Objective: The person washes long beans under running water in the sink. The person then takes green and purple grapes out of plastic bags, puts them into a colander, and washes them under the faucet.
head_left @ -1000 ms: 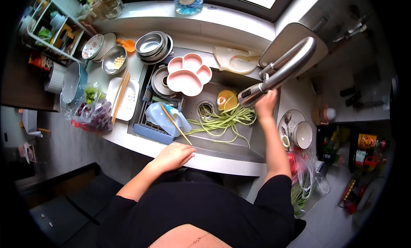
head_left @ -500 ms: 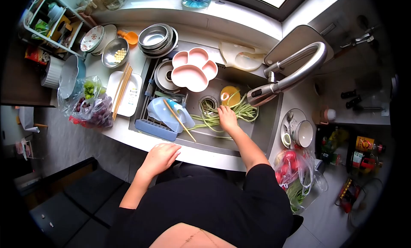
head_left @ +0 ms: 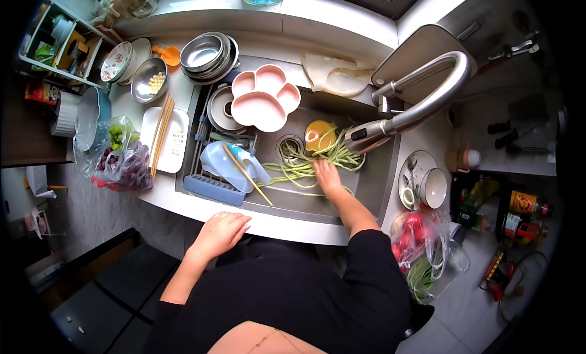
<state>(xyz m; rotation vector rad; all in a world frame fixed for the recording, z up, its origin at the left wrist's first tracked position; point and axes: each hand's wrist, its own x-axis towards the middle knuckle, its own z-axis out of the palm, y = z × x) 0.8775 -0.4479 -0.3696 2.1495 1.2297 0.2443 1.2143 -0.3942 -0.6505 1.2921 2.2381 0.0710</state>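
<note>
In the steel sink (head_left: pixel 370 183) lies a loose heap of long green beans (head_left: pixel 299 169), spread from the drain towards the tap. My right hand (head_left: pixel 329 178) reaches down onto the heap, fingers stretched out and touching the beans; its fingertips are partly lost among them. A yellow bowl (head_left: pixel 320 134) sits just behind the heap, beside the drain (head_left: pixel 289 146). My left hand (head_left: pixel 223 233) rests on the counter's front edge, fingers extended and close together, holding nothing. Left of the beans, a blue plastic piece (head_left: pixel 226 161) with a wooden stick (head_left: pixel 249 175) leans on the dish rack (head_left: pixel 212 189).
A pink sectioned plate (head_left: pixel 259 111) and stacked metal bowls (head_left: pixel 206 53) stand behind the rack. The tap (head_left: pixel 421 116) arches over the sink's right side. Bagged grapes (head_left: pixel 125 161) and a white tray (head_left: pixel 174 149) with chopsticks sit left. Bagged red produce (head_left: pixel 414 232) hangs at the right.
My right hand has shifted slightly away from the drain and its fingers have straightened over the beans. The view has tilted a little; my left hand stays on the edge.
</note>
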